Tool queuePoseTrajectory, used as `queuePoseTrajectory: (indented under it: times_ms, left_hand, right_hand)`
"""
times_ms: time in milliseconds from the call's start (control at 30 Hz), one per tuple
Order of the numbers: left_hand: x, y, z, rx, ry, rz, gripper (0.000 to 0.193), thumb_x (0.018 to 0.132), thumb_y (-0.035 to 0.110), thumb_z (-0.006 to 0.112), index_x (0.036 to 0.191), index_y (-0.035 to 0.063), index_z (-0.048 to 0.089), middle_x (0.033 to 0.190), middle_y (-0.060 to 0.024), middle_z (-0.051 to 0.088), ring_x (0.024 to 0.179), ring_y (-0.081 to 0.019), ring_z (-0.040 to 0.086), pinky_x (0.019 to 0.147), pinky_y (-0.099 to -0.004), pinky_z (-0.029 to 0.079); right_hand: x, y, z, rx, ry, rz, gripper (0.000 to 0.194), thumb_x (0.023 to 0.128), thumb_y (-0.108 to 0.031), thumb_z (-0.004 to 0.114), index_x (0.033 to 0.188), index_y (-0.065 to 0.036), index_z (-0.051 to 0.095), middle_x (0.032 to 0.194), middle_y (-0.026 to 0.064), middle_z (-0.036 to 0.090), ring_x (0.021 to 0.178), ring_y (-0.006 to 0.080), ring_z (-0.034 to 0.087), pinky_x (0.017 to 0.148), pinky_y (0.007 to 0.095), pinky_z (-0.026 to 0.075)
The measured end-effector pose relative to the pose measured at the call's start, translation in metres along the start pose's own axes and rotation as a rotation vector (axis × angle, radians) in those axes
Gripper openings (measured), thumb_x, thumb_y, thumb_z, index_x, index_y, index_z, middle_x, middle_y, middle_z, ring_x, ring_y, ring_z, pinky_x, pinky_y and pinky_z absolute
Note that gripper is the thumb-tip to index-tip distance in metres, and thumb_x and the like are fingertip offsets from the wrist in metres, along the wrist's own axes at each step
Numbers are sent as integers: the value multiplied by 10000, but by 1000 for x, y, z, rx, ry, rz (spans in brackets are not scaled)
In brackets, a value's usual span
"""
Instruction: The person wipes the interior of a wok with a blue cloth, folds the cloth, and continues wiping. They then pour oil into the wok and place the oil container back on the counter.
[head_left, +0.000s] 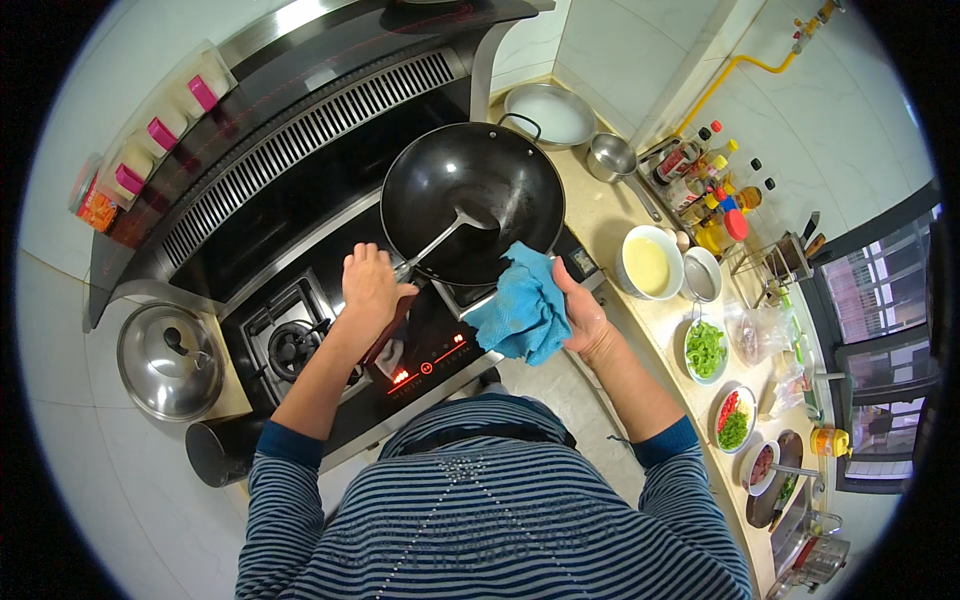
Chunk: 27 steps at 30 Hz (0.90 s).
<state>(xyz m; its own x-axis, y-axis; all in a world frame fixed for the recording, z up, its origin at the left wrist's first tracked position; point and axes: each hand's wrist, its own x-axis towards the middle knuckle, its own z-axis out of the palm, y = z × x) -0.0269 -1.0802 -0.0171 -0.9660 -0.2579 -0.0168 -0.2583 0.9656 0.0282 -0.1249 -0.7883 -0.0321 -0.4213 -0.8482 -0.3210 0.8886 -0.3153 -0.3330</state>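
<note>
A black wok (450, 165) sits over the right side of the gas hob, its brown handle (390, 330) slanting down to the left. Inside it rests the head of a metal wok spatula (442, 238). My left hand (367, 285) is closed over the spatula's handle at the wok's left rim, with the thumb beside the wok handle; the grip is partly hidden. In my right hand (583, 311) is a crumpled blue cloth (525, 307), held in front of the wok's near edge. Red lights glow on the hob's black glass panel (427, 367).
The left burner (292, 349) carries no pan. A domed steel lid (171, 360) stands left of the hob. Along the right counter are a bowl of yellow liquid (646, 266), chopped green peppers (705, 349), a steel ladle (613, 157) and several sauce bottles (679, 161). The range hood (322, 127) is behind.
</note>
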Motion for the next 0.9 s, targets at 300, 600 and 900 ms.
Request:
queuePoseTrajectory:
  times_ms: [300, 600, 900]
  left_hand:
    - [29, 36, -32, -1364, -730, 539, 982, 735, 277, 821, 1535, 106, 277, 1521, -144, 393, 1436, -268, 321, 1169, -493, 245]
    - [38, 50, -55, -1122, -640, 585, 113, 818, 101, 737, 833, -6, 705, 695, 7, 601, 668, -69, 538, 641, -246, 444]
    - [25, 21, -62, -1058, -413, 195, 311, 837, 211, 709, 692, -56, 644, 538, 1, 441, 536, -83, 385, 510, -276, 346]
  right_hand:
    - [13, -4, 26, -165, -147, 250, 796, 955, -650, 385, 1343, 36, 498, 1279, 169, 615, 1134, 286, 626, 1005, 407, 494]
    - [6, -13, 51, -825, -330, 414, 670, 720, -95, 847, 1301, 20, 534, 1135, 96, 675, 1031, 197, 652, 942, 347, 525]
    - [-14, -46, 28, -1241, -253, 330, 600, 717, -168, 858, 1227, 34, 616, 1056, 64, 703, 933, 139, 644, 899, 287, 508]
